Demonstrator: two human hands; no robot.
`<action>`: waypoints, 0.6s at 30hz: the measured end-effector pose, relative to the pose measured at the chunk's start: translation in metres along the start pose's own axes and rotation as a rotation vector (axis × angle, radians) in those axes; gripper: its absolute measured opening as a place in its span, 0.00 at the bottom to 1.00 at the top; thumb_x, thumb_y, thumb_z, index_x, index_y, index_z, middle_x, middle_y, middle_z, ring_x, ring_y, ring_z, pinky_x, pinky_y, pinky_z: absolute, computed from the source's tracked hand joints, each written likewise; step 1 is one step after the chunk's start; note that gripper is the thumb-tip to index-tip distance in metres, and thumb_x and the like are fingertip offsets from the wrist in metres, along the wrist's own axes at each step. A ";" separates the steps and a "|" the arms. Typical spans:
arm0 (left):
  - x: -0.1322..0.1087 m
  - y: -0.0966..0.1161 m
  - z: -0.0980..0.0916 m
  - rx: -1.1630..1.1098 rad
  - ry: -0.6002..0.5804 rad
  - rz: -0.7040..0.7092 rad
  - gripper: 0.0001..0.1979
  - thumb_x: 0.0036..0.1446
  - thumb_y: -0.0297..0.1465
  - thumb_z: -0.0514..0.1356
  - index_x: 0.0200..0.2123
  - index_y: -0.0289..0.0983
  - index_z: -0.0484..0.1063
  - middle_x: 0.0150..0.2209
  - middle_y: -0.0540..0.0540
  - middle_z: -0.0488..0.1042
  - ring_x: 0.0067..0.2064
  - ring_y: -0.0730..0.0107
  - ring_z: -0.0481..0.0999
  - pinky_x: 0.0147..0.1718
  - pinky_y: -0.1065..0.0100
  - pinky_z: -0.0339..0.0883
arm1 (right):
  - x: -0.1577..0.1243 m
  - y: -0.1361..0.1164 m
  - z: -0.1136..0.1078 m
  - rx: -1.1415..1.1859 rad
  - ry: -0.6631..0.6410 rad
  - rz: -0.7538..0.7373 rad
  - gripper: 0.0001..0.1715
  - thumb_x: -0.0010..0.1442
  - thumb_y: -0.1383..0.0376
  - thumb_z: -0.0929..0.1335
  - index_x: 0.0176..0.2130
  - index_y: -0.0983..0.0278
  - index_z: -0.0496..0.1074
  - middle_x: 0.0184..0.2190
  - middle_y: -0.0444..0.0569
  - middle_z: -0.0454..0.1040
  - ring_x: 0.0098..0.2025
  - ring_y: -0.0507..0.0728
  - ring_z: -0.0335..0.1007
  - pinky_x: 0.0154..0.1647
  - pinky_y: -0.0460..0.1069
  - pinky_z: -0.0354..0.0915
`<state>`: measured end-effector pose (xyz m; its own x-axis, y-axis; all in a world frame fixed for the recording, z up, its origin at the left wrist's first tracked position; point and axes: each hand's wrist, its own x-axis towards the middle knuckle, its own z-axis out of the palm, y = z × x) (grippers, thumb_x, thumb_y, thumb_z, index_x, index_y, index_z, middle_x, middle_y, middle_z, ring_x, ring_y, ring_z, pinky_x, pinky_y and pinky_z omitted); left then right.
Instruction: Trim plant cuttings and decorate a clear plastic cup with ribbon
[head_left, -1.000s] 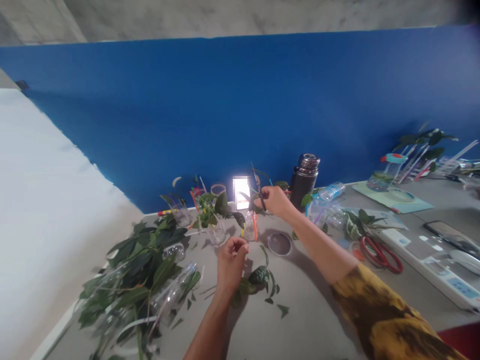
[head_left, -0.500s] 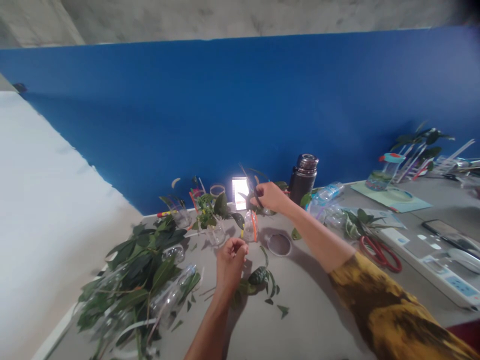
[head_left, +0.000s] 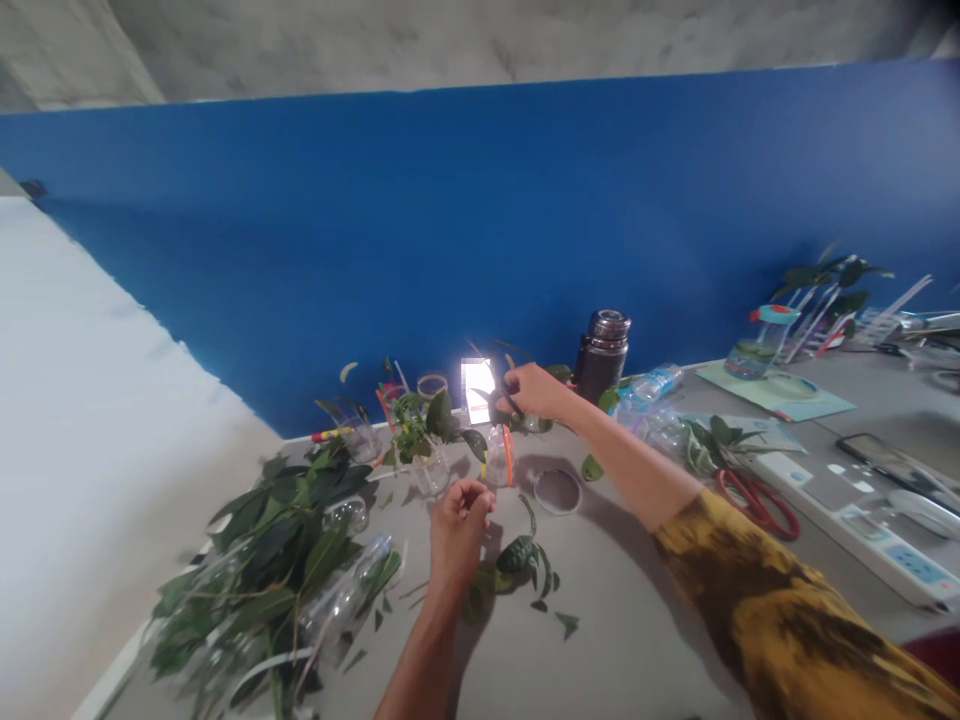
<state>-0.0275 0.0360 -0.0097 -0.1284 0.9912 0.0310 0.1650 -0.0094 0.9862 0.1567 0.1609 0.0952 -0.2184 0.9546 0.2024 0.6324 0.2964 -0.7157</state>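
Two hands work above a grey table (head_left: 630, 640). The right hand (head_left: 534, 392), its arm reaching out from a yellow-and-brown patterned sleeve (head_left: 772, 600), is raised and curled closed around one small pair of dark scissors (head_left: 504, 385), whose thin blades point up and away and blur against a bright patch. The left hand (head_left: 459, 525) comes up from the bottom of the view with its wrist bent and its fingers bunched together. Whether those fingers pinch something small, I cannot tell. Just below that hand lies one dark green leafy sprig (head_left: 517, 555) with a few loose leaves around it. Three clear cups (head_left: 431, 470) stand in a rough row beyond the hands, the nearest, just below the scissors, with an orange strip in it. One round lid (head_left: 556, 491) lies near the right forearm. To the left is one large heap of cut leafy branches (head_left: 270, 560) mixed with clear plastic bottle pieces (head_left: 345, 600). To the right are one dark flask (head_left: 600, 355), one water bottle lying down (head_left: 652, 383), one pair of red-handled scissors (head_left: 756, 505), one power strip (head_left: 892, 550) and one jar (head_left: 754, 350) on a pale green mat (head_left: 795, 395).
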 end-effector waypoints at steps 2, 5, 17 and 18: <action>0.000 0.000 -0.001 0.004 -0.004 0.004 0.07 0.50 0.36 0.61 0.28 0.38 0.74 0.27 0.48 0.76 0.28 0.69 0.73 0.29 0.70 0.68 | 0.000 0.000 0.000 0.014 -0.001 -0.002 0.13 0.46 0.70 0.74 0.19 0.63 0.66 0.17 0.39 0.64 0.23 0.49 0.57 0.25 0.47 0.49; 0.001 -0.001 -0.001 0.004 -0.005 0.010 0.07 0.50 0.37 0.62 0.27 0.39 0.74 0.27 0.48 0.76 0.28 0.68 0.74 0.28 0.69 0.68 | 0.000 0.002 0.003 0.047 -0.015 -0.014 0.12 0.46 0.69 0.73 0.19 0.63 0.67 0.17 0.39 0.64 0.23 0.49 0.57 0.24 0.47 0.49; 0.004 -0.005 -0.002 -0.012 0.000 0.013 0.09 0.49 0.38 0.63 0.28 0.39 0.74 0.26 0.47 0.77 0.28 0.67 0.75 0.28 0.69 0.68 | -0.004 0.022 0.015 0.037 -0.048 -0.037 0.10 0.47 0.64 0.74 0.23 0.65 0.70 0.20 0.40 0.67 0.25 0.50 0.59 0.26 0.46 0.51; 0.004 -0.005 -0.002 -0.010 -0.002 0.013 0.08 0.49 0.38 0.63 0.28 0.38 0.74 0.26 0.47 0.77 0.28 0.67 0.75 0.28 0.69 0.68 | -0.006 0.022 0.013 0.037 -0.047 -0.041 0.12 0.48 0.63 0.74 0.23 0.65 0.69 0.20 0.40 0.66 0.25 0.50 0.58 0.26 0.46 0.50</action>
<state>-0.0308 0.0400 -0.0145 -0.1248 0.9912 0.0433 0.1572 -0.0234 0.9873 0.1622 0.1609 0.0693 -0.2788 0.9390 0.2013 0.5940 0.3334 -0.7321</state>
